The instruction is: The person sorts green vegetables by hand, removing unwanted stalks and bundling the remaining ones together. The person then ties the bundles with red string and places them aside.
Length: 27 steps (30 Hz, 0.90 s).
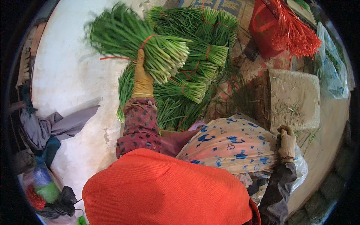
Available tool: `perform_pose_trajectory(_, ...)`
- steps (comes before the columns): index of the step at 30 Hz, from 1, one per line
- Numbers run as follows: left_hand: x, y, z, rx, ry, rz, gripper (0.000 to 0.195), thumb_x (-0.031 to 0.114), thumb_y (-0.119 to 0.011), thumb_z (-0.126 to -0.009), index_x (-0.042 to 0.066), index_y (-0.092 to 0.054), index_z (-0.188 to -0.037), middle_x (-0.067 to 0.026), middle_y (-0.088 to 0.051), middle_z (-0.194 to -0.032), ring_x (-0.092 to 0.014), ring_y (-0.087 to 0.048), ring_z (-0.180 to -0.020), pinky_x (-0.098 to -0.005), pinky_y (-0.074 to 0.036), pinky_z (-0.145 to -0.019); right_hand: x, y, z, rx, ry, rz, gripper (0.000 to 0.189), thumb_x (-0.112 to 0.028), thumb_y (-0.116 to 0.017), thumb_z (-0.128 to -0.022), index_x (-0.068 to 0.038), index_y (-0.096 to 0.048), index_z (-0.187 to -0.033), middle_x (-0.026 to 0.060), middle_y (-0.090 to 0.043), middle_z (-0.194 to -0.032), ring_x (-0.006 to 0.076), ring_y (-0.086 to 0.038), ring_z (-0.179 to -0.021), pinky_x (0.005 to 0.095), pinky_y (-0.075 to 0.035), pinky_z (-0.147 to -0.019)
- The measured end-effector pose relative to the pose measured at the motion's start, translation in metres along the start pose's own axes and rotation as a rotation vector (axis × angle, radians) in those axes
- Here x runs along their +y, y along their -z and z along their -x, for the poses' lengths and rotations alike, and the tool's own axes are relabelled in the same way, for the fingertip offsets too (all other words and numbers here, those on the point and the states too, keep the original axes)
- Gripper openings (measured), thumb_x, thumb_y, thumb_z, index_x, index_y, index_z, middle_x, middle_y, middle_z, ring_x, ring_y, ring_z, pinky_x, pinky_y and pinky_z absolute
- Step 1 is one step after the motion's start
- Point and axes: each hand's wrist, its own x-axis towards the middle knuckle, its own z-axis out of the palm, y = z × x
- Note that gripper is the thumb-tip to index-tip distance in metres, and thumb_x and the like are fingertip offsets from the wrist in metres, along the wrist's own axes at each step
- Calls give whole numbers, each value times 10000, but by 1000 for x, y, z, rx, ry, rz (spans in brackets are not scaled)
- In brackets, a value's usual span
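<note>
My left hand (143, 74), in a yellow rubber glove, grips a bunch of leafy green stems like garlic chives (166, 54). A red tie (146, 41) circles that bunch, and its leaf end is blurred. Beneath and beyond it lie more tied chive bunches (194, 91), their pale cut ends facing right. My right hand (287, 142) wears a dirty whitish knit glove with the fingers curled. It rests by the edge of a patterned apron (230, 143), near the corner of a soiled flat board (295, 101). Whether it pinches anything is hidden.
A red container (264, 33) at upper right has a bundle of red ties (295, 36) hanging over it. Beside it is a clear plastic bag (333, 62). Grey cloth (42, 129) lies at left. An orange cap (168, 191) covers the lower middle.
</note>
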Motion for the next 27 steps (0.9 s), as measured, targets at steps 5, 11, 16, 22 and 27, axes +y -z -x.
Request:
perform_pose_trajectory(5,-9,10,5,-50,-174,-65,576,422,-695,-876,88,-559,-1325,-80,-610,-1260,-239,-585,-1123,-402,-500,-949,5,4,-2,15,38,102,257,-124,-504,-899,20,-661,-1043,93,-693,-946,181,-612,-852,296,-474,-786)
perform_pose_trajectory(11,-46,15,8,98,-17,-427,541,195,-876,-705,38,-655,-1173,-84,-686,-1085,-193,-640,-969,-323,-507,-883,-1,-9,4,-51,0,114,214,-96,-527,-896,5,-667,-1021,71,-694,-911,161,-600,-787,295,-482,-741)
perform_pose_trajectory(16,-69,-29,9,-160,-68,-1103,763,420,-893,-531,13,-658,-1133,-161,-697,-1040,-293,-659,-980,-362,-501,-881,-12,-13,17,-46,78,362,218,-94,-523,-902,17,-674,-1014,116,-704,-926,195,-636,-855,316,-488,-791)
perform_pose_trajectory(22,-80,-55,24,-419,-90,-1535,884,487,-876,-462,25,-645,-1180,-236,-687,-1009,-394,-668,-932,-405,-523,-854,-19,-19,26,-11,133,444,228,-94,-523,-882,-8,-685,-1018,132,-705,-943,228,-654,-887,324,-490,-822)
perform_pose_trajectory(27,-99,-29,25,-410,-73,-1496,825,499,-866,-463,51,-673,-1129,-201,-698,-992,-366,-665,-947,-405,-517,-856,-21,-20,22,-37,184,489,249,-124,-526,-871,10,-683,-1010,162,-709,-958,260,-666,-936,350,-492,-856)
